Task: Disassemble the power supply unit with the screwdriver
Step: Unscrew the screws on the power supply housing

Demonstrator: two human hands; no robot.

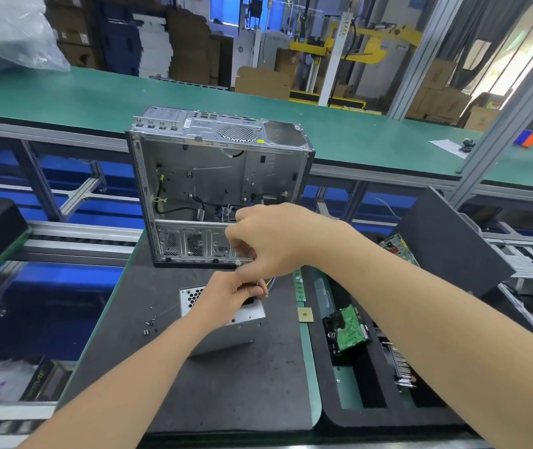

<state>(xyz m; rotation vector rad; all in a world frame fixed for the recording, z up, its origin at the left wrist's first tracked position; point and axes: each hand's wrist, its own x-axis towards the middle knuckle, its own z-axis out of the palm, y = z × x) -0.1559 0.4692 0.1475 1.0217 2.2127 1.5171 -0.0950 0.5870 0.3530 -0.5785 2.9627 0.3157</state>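
The silver metal power supply box (pixel 226 335) sits flat on the dark grey foam mat (pixel 226 390), just in front of the open grey metal computer case (pixel 213 176). The left hand (pixel 229 296) rests on top of it, fingers curled round its yellow and red wires (pixel 270 282). The right hand (pixel 268 241) pinches the same bundle just above. Small loose screws (pixel 150 322) lie left of the box.

A single head-worn camera looks forward and down, close over the hands (pixel 249 270) at the workbench (pixel 194 384).

computer case (pixel 219 176) stands behind the power supply unit (pixel 226 338); near mat (pixel 226 390) passable
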